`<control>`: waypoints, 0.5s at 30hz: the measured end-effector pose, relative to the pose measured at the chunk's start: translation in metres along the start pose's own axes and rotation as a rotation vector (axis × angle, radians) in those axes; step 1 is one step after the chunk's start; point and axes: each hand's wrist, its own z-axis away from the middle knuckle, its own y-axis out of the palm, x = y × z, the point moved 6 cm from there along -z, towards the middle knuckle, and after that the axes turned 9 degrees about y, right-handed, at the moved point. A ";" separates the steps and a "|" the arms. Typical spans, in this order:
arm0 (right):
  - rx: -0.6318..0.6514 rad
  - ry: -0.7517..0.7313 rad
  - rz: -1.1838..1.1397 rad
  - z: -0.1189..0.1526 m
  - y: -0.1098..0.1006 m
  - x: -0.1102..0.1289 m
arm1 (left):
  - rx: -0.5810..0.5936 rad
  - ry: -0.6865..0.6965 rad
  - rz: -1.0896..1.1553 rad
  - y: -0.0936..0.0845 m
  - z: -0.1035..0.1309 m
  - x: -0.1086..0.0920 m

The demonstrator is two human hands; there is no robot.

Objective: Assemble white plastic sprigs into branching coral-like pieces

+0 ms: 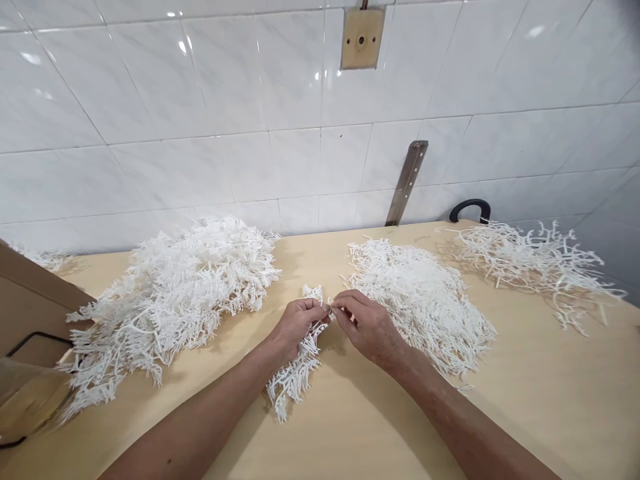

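Note:
My left hand (296, 325) is closed round a white branching artificial sprig (297, 383). The sprig's frayed lower part hangs down toward the tabletop, and a short tuft shows above my thumb. Beside it, my right hand (369, 328) pinches at the sprig near my left fingertips; the small piece between those fingers is too fine to make out. To the left lies a large heap of similar white sprigs (185, 300). Just beyond my right hand is a flatter pile of thin white pieces (423, 303).
A looser pile of white strands (535, 263) lies far right, near a black curved handle (470, 204). A metal strip (407, 183) leans on the tiled wall. At left stand a brown board (37, 300) and a clear container (33, 400). Everything rests on a wooden table (370, 440).

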 end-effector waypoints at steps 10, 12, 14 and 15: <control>0.161 0.064 0.062 0.004 0.012 -0.010 | 0.022 -0.028 -0.075 0.002 0.002 0.001; 0.176 0.074 0.013 0.004 0.012 -0.012 | 0.021 -0.043 -0.067 0.002 0.002 0.001; 0.180 0.093 -0.024 0.004 0.010 -0.015 | 0.022 -0.036 -0.072 0.001 0.002 0.001; 0.181 0.105 -0.035 0.004 0.010 -0.016 | 0.023 -0.027 -0.078 0.000 0.001 0.001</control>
